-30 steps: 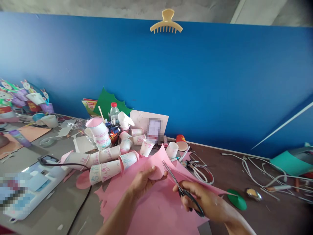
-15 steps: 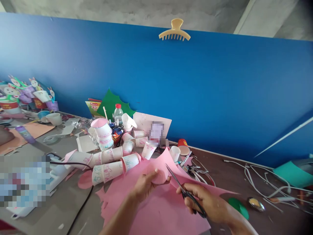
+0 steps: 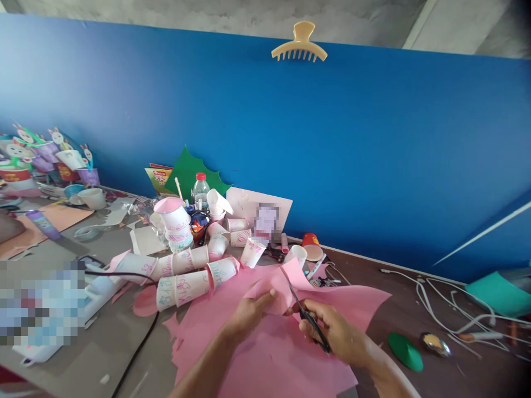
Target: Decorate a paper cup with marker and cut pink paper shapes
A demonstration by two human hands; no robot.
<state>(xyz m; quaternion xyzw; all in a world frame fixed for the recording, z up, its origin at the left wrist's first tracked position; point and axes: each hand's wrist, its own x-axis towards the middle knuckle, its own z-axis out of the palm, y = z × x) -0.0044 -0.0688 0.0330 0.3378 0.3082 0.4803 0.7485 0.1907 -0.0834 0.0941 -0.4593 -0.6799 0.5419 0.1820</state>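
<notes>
Pink sheet (image 3: 274, 365) as landmark, spread beneath both hands. Over its far half, the left hand (image 3: 251, 312) pinches a rounded pink piece (image 3: 276, 287), thumb on top; whether it joins the sheet, cannot tell. Right hand (image 3: 332, 326), over the sheet's right side, is closed round the handles of the scissors (image 3: 309, 319). Their long axis slants from the sheet's near right toward its far middle, tips at the right margin of the held piece. How far the blades part is too small to tell. Piece lies ahead and left of the right hand; the left is nearer it. Curled flap (image 3: 299, 276) rises at the sheet's far edge, right against the blades. Joined cups (image 3: 191, 288) lie along its far left; white cup (image 3: 297, 254) just beyond; green cone (image 3: 405, 352) off its right.
</notes>
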